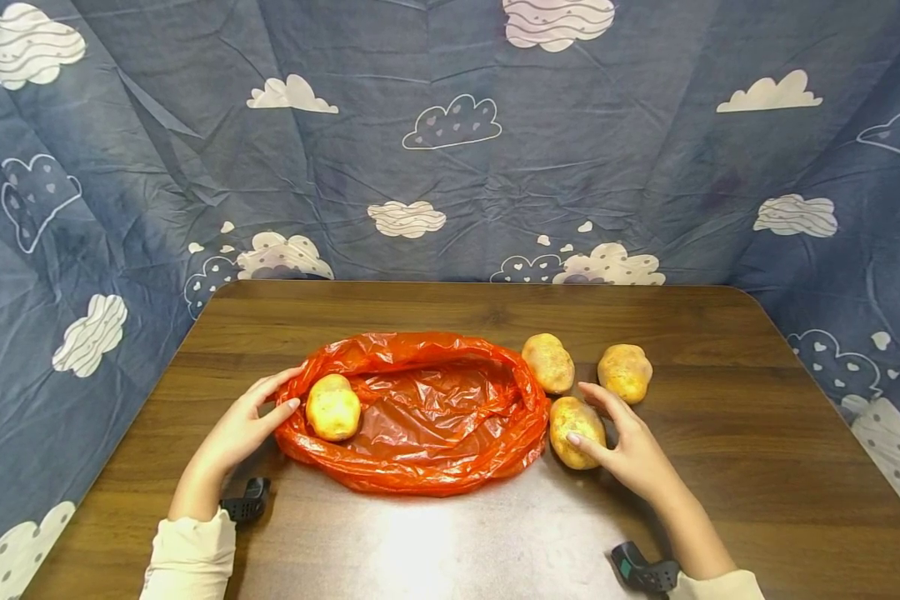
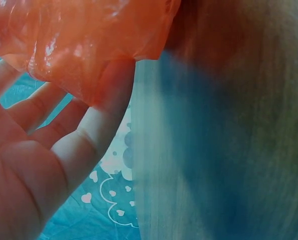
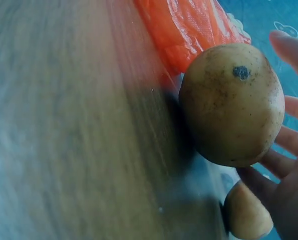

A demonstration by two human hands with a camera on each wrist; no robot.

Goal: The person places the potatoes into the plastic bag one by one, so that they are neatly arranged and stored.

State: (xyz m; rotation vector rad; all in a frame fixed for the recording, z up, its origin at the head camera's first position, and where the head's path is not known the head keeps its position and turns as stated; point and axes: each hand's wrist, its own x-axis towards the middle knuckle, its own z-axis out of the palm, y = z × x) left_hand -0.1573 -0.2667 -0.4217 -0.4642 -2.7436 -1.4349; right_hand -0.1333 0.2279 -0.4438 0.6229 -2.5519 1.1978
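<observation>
One wooden table (image 1: 720,467) is backed by cloud-printed cloth (image 1: 450,183); one red bag (image 1: 435,479) is touched by the relaxed left hand (image 1: 243,425), one of four potatoes (image 1: 573,429) by the spread right hand (image 1: 633,450).

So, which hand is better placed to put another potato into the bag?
Probably the right hand: it is at a potato right of the red bag; the left hand is at the bag's opposite end.
</observation>
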